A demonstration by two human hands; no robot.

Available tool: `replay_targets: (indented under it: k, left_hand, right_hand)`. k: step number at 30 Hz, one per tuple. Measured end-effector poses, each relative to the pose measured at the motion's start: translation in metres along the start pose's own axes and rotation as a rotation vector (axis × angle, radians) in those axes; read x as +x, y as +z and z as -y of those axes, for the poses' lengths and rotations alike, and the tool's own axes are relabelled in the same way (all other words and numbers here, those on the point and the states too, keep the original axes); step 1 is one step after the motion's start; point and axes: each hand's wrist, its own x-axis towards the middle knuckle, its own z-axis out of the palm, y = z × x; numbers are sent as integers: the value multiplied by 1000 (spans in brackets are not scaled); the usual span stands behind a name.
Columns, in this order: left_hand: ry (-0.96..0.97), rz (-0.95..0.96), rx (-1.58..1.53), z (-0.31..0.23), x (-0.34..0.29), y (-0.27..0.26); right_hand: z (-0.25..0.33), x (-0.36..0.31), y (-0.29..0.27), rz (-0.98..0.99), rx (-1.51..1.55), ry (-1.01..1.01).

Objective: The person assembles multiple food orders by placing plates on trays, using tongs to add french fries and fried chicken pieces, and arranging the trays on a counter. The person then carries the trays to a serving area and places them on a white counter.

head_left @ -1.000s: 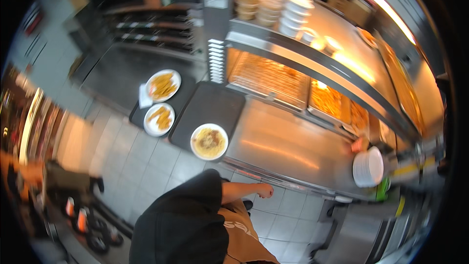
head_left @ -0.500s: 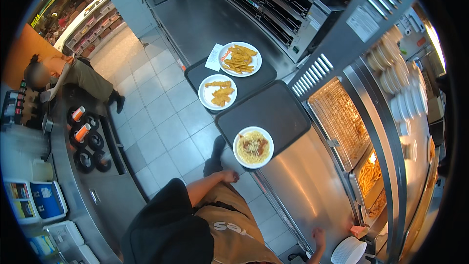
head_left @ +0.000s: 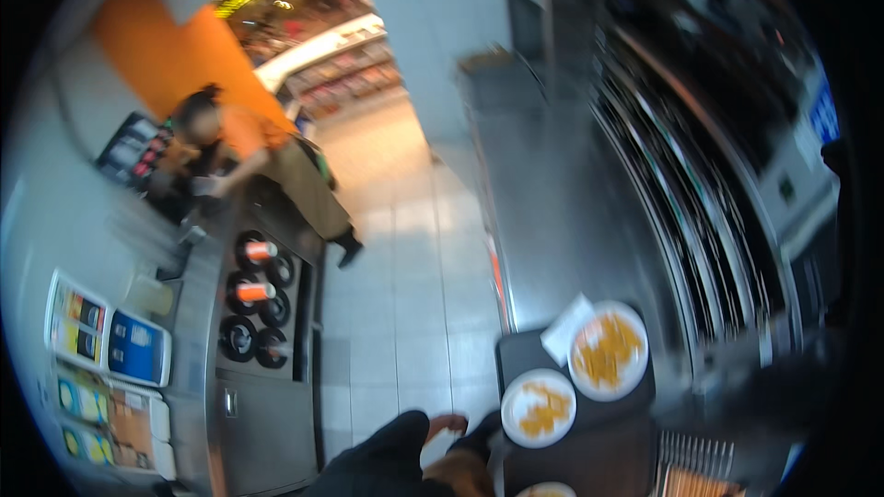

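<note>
My left hand hangs near the lower edge, left of the dark trays and apart from them. Motion smears its fingers, and it does not seem to touch anything. My right hand is out of view. On the far tray stand a white plate with fries and a smaller plate with golden breaded strips. A white paper slip lies by the fries plate. On the nearer dark tray, only the top of a pasta plate shows; the frame cuts off the rest.
A steel counter runs ahead beside a slotted rack. At left, a steel unit holds round dark cup holders with orange-and-white cups. A co-worker leans over its far end. Tiled floor lies between.
My view has swung up and to the left, so the trays now appear at the lower right. My right hand has left the picture. The two far plates stay on their tray.
</note>
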Motion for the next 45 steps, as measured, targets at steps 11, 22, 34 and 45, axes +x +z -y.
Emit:
replay_targets:
  k: [11, 22, 34, 45]
  left_hand:
    - [134, 75, 141, -17, -44, -12]
    - [619, -116, 324, -16, -120, 24]
    - [-44, -4, 264, 312, -277, 52]
    - [368, 63, 548, 327, -277, 29]
  right_hand:
    - [180, 43, 182, 380, -236, -407]
    - [75, -86, 204, 395, -265, -463]
    - [-13, -207, 208, 355, -237, -425]
    - [-33, -251, 216, 310, -192, -378]
